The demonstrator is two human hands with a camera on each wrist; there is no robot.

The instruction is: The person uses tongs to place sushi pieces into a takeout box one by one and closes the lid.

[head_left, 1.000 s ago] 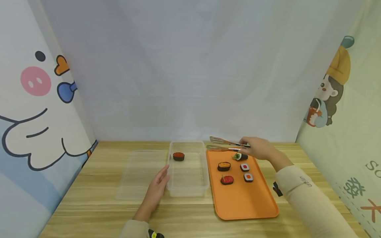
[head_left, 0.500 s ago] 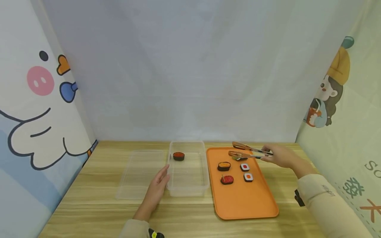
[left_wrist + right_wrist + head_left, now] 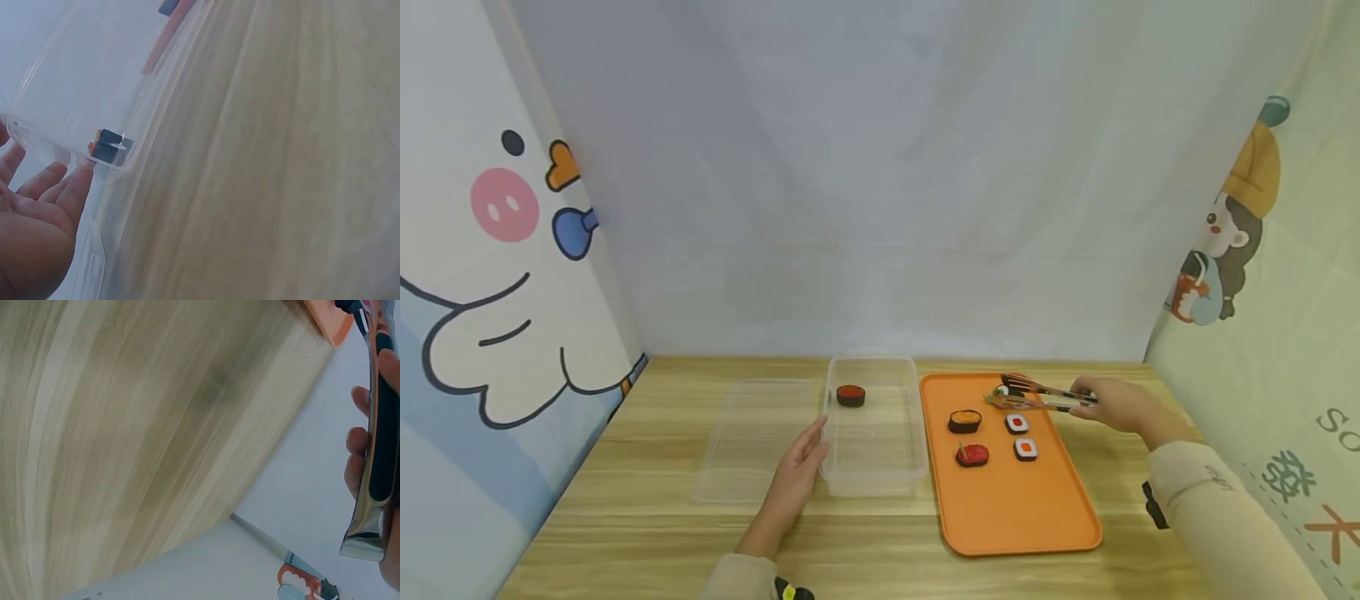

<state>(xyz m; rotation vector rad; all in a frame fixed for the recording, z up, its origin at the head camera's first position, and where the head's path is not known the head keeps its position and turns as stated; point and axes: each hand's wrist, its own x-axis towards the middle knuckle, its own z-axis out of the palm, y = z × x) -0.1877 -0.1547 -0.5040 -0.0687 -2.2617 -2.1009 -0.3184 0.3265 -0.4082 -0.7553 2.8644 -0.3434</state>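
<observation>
The right hand [image 3: 1116, 402] grips metal tongs [image 3: 1047, 398] with dark handles, seen close in the right wrist view [image 3: 382, 419]. The tongs' ends lie around a sushi roll with green filling [image 3: 992, 398] at the back of the orange tray [image 3: 1022, 517]; whether they pinch it cannot be told. The left hand [image 3: 793, 475], fingers extended, touches the left side of a clear plastic box [image 3: 872, 482], as the left wrist view shows too [image 3: 47, 212]. Inside the box, at its back left, sits a dark piece with red topping [image 3: 851, 396].
On the tray are an orange-topped piece [image 3: 965, 421], a red-topped piece [image 3: 972, 455] and two white-faced rolls [image 3: 1017, 423]. A clear lid [image 3: 756, 442] lies on the wooden table left of the box. Cloth walls [image 3: 880, 208] stand behind and at both sides.
The right hand moved right with the tongs, and the tongs then came down from above the tray to the green-filled roll. The left hand has stayed at the box.
</observation>
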